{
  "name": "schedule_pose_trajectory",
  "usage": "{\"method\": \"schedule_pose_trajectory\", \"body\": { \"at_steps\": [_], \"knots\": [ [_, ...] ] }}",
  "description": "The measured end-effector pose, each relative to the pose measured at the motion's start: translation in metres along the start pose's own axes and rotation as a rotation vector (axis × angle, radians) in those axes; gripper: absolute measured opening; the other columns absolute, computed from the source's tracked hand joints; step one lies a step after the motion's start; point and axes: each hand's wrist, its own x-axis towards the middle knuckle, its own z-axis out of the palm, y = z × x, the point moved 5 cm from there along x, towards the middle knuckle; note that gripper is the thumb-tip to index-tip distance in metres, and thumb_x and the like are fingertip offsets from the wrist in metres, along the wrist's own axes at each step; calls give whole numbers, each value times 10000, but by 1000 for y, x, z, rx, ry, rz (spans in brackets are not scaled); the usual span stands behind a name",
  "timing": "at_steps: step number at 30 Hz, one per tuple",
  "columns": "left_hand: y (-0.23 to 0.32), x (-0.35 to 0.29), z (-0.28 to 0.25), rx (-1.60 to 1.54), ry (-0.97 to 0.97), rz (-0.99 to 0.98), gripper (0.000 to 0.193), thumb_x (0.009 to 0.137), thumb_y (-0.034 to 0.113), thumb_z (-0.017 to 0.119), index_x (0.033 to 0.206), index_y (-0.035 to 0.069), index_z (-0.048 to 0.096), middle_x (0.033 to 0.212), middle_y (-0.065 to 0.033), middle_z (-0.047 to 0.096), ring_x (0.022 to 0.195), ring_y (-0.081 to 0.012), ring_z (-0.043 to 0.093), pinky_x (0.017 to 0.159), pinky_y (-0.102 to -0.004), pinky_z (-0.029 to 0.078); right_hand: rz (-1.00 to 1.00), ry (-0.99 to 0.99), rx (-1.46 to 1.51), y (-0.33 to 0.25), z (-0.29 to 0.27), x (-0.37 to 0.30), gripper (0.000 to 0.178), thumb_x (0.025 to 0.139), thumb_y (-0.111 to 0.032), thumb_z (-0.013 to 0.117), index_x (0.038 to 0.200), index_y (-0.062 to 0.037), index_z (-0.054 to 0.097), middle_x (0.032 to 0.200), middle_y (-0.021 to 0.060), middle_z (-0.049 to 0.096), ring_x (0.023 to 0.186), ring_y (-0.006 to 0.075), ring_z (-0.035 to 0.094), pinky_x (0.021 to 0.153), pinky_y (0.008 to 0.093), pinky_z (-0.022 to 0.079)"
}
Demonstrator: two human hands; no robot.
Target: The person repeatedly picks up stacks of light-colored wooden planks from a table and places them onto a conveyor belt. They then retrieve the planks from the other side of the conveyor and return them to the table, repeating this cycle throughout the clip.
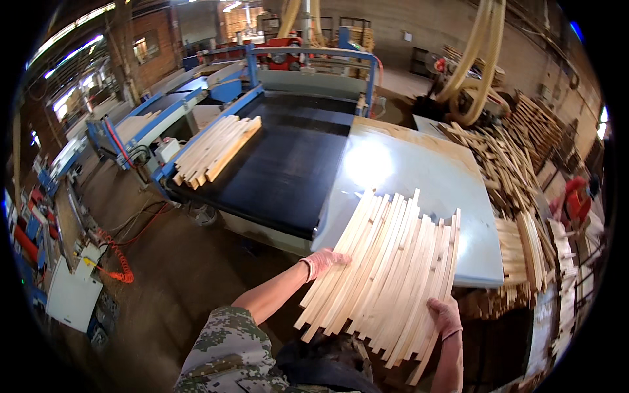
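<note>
My left hand (324, 263), in a pinkish work glove, grips the left edge of a wide bundle of pale wooden strips (386, 275). At the bundle's right edge, my right hand (447, 317) is closed too, also gloved. The strips lie side by side with uneven ends. Their far part overlaps a smooth, pale grey tabletop (468, 229), while the near ends stick out past its front edge toward me. The undersides of the strips and my fingertips are hidden.
A black conveyor belt (282, 170) in a blue frame adjoins the tabletop on the left. A smaller stack of wooden pieces (219, 149) lies on it. Heaps of loose wood (501, 164) stand at the right. An orange coiled hose (119, 262) hangs at the left.
</note>
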Motion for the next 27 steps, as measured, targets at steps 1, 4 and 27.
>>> {"method": "schedule_pose_trajectory", "body": {
  "at_steps": [1,4,27],
  "knots": [
    [5,0,-6,13,38,30,621,883,275,884,1378,-38,678,1229,-150,768,1100,-262,746,1021,-428,587,57,54,-54,5,0,15,492,844,-7,789,1314,69,665,1133,138,762,953,249,753,895,393,616],
    [31,16,-27,48,95,69,762,914,337,871,1477,-73,560,1346,-193,704,1204,-272,701,1064,-416,560,92,41,-48,2,15,55,489,842,-5,796,1310,50,665,1124,132,762,926,252,753,869,397,621],
    [262,83,-283,1433,922,-45,1099,941,801,556,1719,77,275,1682,-279,361,1547,-421,381,1259,-555,283,52,-193,-112,-60,373,314,512,916,-97,781,1371,9,572,1113,109,731,922,201,724,812,347,613]
  ]
}}
